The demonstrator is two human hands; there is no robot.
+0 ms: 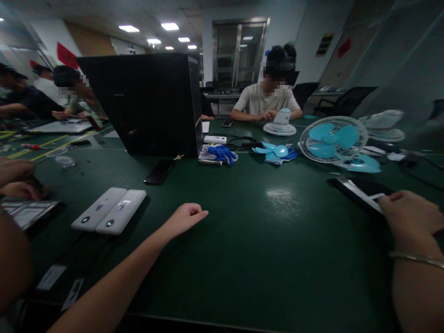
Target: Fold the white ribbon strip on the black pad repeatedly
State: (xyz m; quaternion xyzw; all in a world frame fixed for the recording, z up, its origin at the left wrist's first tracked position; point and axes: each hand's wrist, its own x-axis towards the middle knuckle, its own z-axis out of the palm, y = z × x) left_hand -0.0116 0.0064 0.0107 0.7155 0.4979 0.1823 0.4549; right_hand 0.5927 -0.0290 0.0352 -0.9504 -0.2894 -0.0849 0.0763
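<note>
My left hand [186,218] rests on the dark green table [263,240] near its middle, fingers curled into a loose fist with nothing in them. Two white power banks [110,209] lie side by side to its left. My right hand [409,213], with a thin bracelet [416,258] on the wrist, sits at the right edge. Its fingers are closed on the near end of a flat black-and-white panel [359,189] lying on the table.
A black computer case [145,104] stands at the back, with a black phone [158,171] and blue gloves [222,153] near it. Blue fan blades [275,151] and a caged desk fan [332,139] lie right. Another person's hands [15,178] are at far left; a person [268,99] sits opposite.
</note>
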